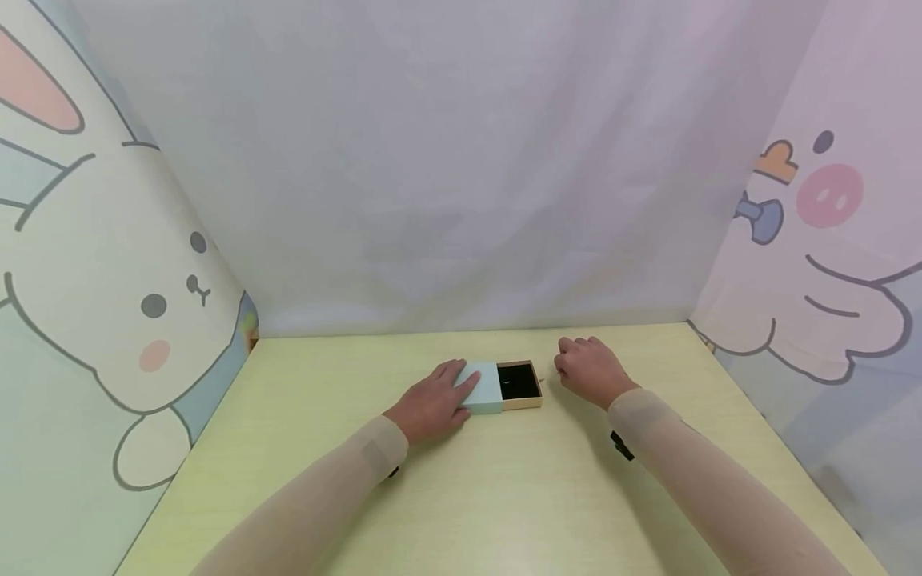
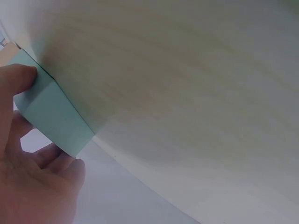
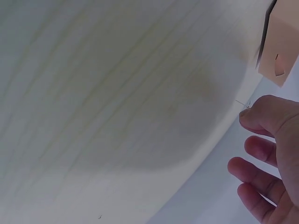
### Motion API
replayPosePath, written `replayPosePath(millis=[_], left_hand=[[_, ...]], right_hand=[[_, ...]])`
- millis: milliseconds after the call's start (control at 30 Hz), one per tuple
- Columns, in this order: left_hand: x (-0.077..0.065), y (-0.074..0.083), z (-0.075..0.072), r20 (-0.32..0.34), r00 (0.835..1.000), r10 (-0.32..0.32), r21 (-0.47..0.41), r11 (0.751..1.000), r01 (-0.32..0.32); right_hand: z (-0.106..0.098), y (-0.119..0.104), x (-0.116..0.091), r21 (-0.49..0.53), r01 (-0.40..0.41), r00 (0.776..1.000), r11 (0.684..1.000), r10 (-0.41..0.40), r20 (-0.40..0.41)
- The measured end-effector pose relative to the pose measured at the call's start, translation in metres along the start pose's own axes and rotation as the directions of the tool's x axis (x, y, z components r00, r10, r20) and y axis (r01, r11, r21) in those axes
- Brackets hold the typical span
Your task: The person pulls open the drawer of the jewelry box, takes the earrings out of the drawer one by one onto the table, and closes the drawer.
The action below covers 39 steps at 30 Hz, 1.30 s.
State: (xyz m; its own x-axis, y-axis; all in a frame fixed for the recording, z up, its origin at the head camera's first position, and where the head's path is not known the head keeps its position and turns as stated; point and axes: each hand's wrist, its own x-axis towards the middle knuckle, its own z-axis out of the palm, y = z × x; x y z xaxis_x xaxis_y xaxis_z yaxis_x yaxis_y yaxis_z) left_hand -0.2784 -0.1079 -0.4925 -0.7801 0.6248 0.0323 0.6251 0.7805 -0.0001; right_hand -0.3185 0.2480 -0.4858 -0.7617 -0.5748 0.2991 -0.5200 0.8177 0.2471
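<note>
Fingers of my left hand grip the pale blue sleeve of a small box lying on the table. Head view: tan drawer pulled partway out to my right, black lining inside, a bright speck on it, too small to name. My right hand is curled just beyond the drawer's end. Risk, I judge: a knock from my right knuckles could push the drawer back into the sleeve or turn the box. No lettering on the sleeve top; cartoon rabbit on the side cloth, drawing only.

Left wrist view: my thumb is on one face of the sleeve, other fingers round another. Squeezing too hard could dent the card or bind the drawer. Plain blue faces, no label.

Right wrist view: thin pin at my right thumb tip, pinched as far as I can tell; forefinger hidden. Little to hold, so a loose pinch could let it slip and get lost on the pale wood. Drawer end near, apart from my thumb, with a small tab. No brand or writing readable.
</note>
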Motion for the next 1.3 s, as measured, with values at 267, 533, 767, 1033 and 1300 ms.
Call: replayPosePath(millis=[267,533,767,1033,1300], left_hand=[[-0.0003,-0.0003,-0.0004,-0.009,1.000,0.006,0.000,1.000,-0.006],[0.0003,-0.0011,0.0012,-0.016,1.000,0.009,-0.004,1.000,-0.009],[0.0009,-0.0010,0.0025,-0.023,1.000,0.014,0.005,1.000,-0.014],[-0.0004,-0.0007,-0.0002,-0.023,1.000,0.012,0.001,1.000,-0.012],[0.0002,-0.0011,0.0006,-0.014,1.000,0.010,0.001,1.000,-0.010]], right_hand=[[0.0037,0.0018,-0.0024,-0.002,-0.005,1.000,1.000,0.005,0.015],[0.0040,0.0016,-0.0030,-0.005,-0.010,1.000,1.000,0.010,0.016],[0.0064,0.0029,-0.0036,-0.008,-0.014,0.999,1.000,0.014,0.031],[0.0080,0.0040,-0.0020,-0.014,-0.024,0.999,1.000,0.025,0.043],[0.0101,0.0045,-0.0017,-0.009,-0.033,0.998,0.999,0.034,0.048]])
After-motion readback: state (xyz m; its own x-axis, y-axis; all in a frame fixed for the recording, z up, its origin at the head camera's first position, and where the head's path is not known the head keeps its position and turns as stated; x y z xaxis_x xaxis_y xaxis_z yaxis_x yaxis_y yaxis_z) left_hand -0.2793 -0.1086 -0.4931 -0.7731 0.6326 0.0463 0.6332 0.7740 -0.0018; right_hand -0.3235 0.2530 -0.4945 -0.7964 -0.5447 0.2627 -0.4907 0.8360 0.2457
